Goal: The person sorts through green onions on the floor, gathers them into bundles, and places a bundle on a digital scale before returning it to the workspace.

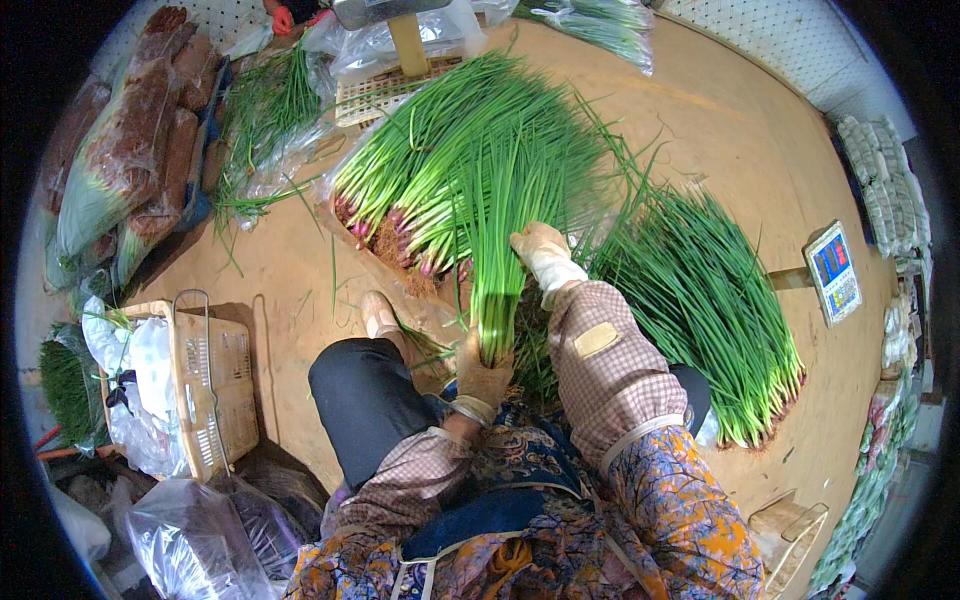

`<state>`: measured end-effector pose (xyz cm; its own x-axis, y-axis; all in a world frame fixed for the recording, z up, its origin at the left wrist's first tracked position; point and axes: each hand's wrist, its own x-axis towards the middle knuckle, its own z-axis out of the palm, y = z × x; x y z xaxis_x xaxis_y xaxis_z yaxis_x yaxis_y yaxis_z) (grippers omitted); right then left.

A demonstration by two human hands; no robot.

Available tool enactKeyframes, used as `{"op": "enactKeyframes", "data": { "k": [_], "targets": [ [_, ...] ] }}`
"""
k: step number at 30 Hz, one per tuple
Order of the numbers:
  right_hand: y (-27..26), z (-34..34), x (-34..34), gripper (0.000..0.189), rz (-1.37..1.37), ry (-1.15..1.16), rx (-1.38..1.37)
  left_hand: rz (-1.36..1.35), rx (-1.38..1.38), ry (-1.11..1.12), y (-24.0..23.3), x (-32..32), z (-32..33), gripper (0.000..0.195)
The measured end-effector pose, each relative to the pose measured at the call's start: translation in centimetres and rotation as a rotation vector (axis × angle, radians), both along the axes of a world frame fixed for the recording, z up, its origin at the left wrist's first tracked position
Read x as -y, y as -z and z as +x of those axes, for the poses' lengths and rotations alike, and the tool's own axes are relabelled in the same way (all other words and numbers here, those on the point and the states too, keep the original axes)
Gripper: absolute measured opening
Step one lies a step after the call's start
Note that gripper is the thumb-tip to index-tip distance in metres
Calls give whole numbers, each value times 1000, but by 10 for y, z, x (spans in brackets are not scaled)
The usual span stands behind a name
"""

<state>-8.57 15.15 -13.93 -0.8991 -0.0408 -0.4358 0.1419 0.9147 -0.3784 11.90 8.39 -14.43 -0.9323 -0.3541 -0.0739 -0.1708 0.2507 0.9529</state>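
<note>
My left hand (pixel 484 379), in a soiled work glove, grips a bunch of green onions (pixel 495 315) by its lower end, between my knees. The roots are hidden in that hand. From there the leaves fan forward over a large pile of green onions (pixel 427 180) with reddish bulbs and brown roots, lying on plastic sheeting. My right hand (pixel 540 251), in a pale glove, touches the right side of the bunch with curled fingers. Whether it grasps any leaves is hidden. Beyond my right knee lies a second pile of green onions (pixel 697 300), roots toward me.
A plastic crate (pixel 225 375) with bags stands left; bagged onions (pixel 120 150) are stacked behind it. A weighing scale (pixel 409 45) stands ahead, and a digital display panel (pixel 832 274) at right. Loose leaves (pixel 277 112) litter the floor. Another person's hand (pixel 282 21) shows at top left.
</note>
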Motion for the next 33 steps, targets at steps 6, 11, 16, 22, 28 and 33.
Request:
{"op": "enactKeyframes", "data": {
  "k": [6, 11, 16, 22, 28, 33],
  "targets": [
    [-40, 36, 9, 16, -286, -346, -568, 255, 111, -141, 8, 2, 3, 34],
    [-60, 112, 22, 9, -17, -1012, -840, 952, 184, -175, 13, 6, -1, 24],
    [-96, 139, -2, 5, -722, -983, -550, 1608, 331, -296, 26, 9, -7, 17],
    [-44, 68, -73, 19, -623, 248, -501, 1073, 64, -161, 51, 12, 8, 32],
    [0, 41, -107, 37, -126, 265, -597, 1045, 102, -58, 52, 17, 11, 32],
    [-8, 60, -48, 26, -306, -48, 1, 1110, 100, -41, 28, 7, 8, 30]
  ]
}}
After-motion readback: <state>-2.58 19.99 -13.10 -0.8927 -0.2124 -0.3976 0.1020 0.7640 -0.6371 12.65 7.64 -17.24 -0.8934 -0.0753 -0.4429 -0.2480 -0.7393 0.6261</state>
